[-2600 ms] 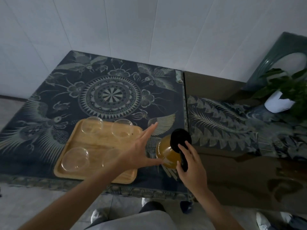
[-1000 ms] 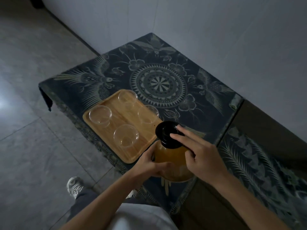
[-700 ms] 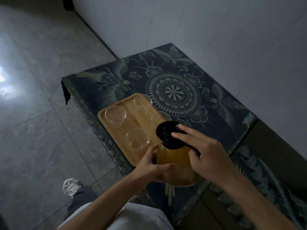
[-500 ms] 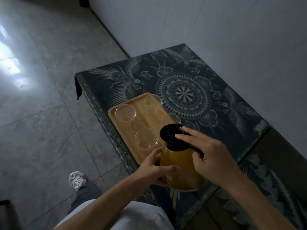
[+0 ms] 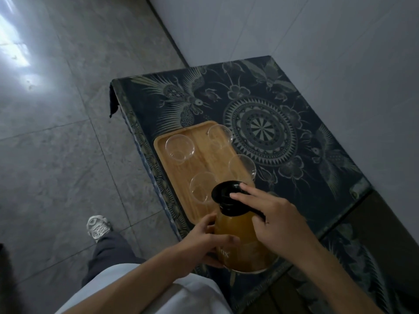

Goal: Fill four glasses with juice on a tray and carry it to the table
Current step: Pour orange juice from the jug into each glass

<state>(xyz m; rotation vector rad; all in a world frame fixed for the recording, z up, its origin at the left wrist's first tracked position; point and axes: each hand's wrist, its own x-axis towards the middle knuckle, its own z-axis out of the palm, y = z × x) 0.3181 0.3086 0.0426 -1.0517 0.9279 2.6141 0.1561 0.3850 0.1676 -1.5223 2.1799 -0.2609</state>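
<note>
Seen from above, the person's left hand (image 5: 205, 242) wraps around the lower side of a glass juice pitcher (image 5: 242, 243), fingers curled closed against the glass. The right hand (image 5: 275, 219) closes its grip on the pitcher's black handle, with index and middle fingers stretched flat over the black lid (image 5: 226, 192). The pitcher holds amber juice and stands at the near edge of the table (image 5: 317, 200), just beside the near end of a wooden tray (image 5: 199, 152). Four clear, empty glasses stand on the tray: one far left (image 5: 179, 147), one far right (image 5: 220, 134), one near left (image 5: 203, 186) close to the lid, and one near right (image 5: 242, 166). A dark cloth (image 5: 260, 128) printed with a pale mandala, birds and flowers covers the table. The table sits against a white wall (image 5: 294, 26). Grey floor tiles (image 5: 68, 109) lie to the left, where a white sneaker (image 5: 98, 227) shows.
</note>
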